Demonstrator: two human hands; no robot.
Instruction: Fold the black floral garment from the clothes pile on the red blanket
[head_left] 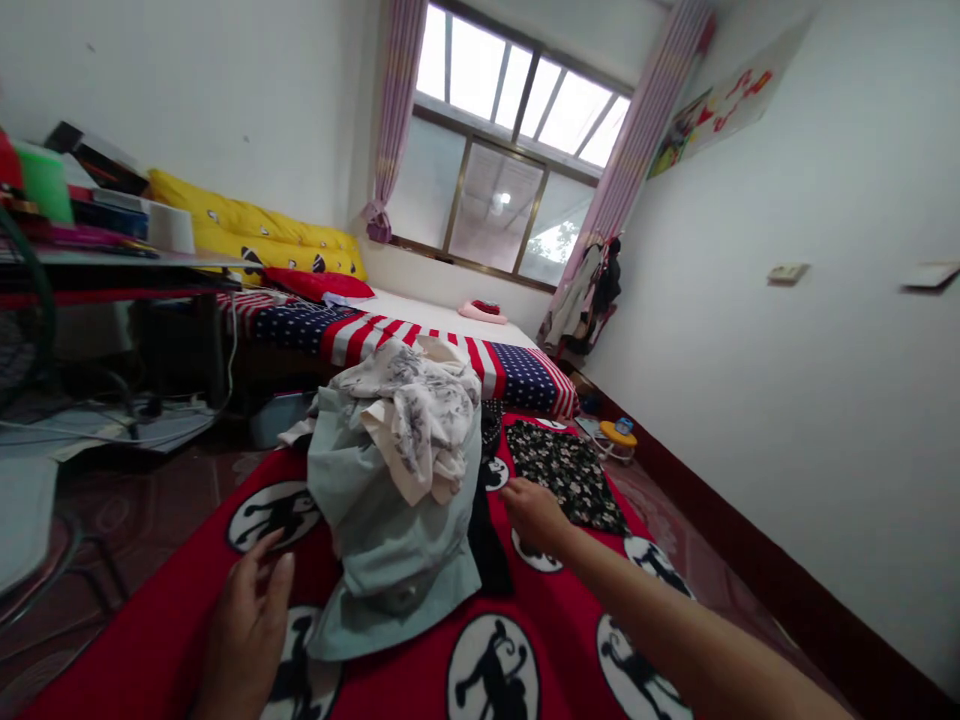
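A pale green garment [390, 560] stands heaped in front of me on a red blanket [420, 680] with black-and-white figures. A crumpled white cloth with a grey floral print [435, 420] lies on top of the heap. My left hand [251, 620] is to the left of the green garment, apart from it, fingers spread and holding nothing. My right hand [534, 512] is right of the heap, over the blanket, with its fingers curled closed. Whatever those fingers hold, if anything, is hidden. Between this hand and the heap lies black cloth [491, 550], partly covered by the green garment.
A black floral garment [562, 470] lies flat on the blanket's far right. Behind is a bed with a flag-patterned cover [450, 355]. On the left stand a cluttered desk [112, 255] and a chair [26, 520]. A small yellow-topped stool [618, 434] is near the right wall.
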